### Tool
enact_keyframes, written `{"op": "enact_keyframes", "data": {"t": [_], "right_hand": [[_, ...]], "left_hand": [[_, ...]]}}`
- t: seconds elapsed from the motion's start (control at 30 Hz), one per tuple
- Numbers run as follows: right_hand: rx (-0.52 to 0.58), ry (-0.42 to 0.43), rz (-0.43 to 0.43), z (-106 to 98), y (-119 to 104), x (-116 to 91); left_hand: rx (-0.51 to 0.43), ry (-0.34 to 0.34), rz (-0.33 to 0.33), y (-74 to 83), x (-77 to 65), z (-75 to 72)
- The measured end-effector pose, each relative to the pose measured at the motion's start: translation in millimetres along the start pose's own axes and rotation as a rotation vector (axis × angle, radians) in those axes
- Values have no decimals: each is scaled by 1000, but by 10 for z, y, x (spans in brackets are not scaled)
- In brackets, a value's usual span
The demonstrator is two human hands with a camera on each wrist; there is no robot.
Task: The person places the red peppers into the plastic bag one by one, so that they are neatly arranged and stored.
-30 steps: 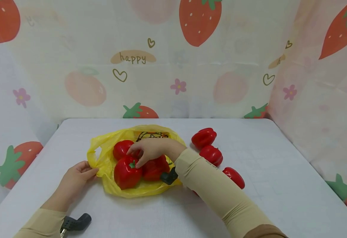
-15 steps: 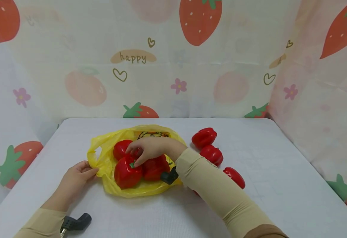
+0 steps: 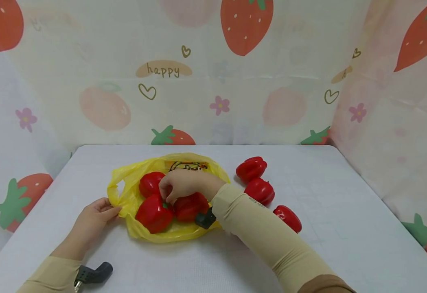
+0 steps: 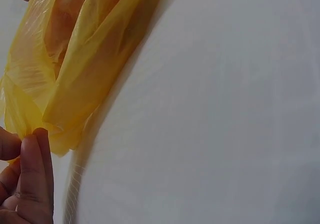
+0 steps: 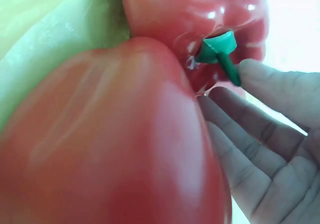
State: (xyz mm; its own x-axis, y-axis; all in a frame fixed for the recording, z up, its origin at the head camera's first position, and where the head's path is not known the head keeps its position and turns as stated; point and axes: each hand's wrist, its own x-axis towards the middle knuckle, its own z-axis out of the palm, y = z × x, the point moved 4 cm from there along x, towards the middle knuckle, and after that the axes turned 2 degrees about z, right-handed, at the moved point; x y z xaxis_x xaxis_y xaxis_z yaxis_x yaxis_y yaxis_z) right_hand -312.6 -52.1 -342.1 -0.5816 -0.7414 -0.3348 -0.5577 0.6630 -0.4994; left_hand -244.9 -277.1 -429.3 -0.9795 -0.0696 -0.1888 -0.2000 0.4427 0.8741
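A yellow plastic bag (image 3: 134, 228) lies with its mouth spread, and several glossy red bell peppers are in it. My left hand (image 3: 95, 215) pinches the bag's handle at its left side; the left wrist view shows thumb and fingers on the gathered plastic. Inside the bag's mouth is my right hand (image 3: 181, 185), over the front bell pepper (image 3: 154, 215). In the right wrist view its thumb touches the green stem (image 5: 222, 51), while the other fingers stretch out loosely beside the peppers. Another pepper (image 3: 191, 208) lies under the right wrist, and one (image 3: 150, 184) sits behind.
Right of the bag, three more red bell peppers lie on the white table (image 3: 330, 244): a back one (image 3: 250, 169), a middle one (image 3: 260, 191) and a front one (image 3: 287, 219) beside my right sleeve. A strawberry-print curtain (image 3: 198, 93) encloses the back and sides.
The front pepper in the bag has tipped and shifted slightly left, its stem now turned rightward. My right hand's fingers have drawn slightly right. My left hand stays on the handle.
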Motion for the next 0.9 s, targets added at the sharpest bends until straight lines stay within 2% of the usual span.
{"op": "enact_keyframes", "data": {"t": [0.17,0.37,0.9], "right_hand": [[-6,-7,5,3,21,20],[-16,4,-41,-57,55,0],[184,48,-81,-317,264,-261]], "left_hand": [[9,2,3,-5,1,-2],[7,4,-4,-5,-9,-4],[48,11,-5,18,-21,-5]]}}
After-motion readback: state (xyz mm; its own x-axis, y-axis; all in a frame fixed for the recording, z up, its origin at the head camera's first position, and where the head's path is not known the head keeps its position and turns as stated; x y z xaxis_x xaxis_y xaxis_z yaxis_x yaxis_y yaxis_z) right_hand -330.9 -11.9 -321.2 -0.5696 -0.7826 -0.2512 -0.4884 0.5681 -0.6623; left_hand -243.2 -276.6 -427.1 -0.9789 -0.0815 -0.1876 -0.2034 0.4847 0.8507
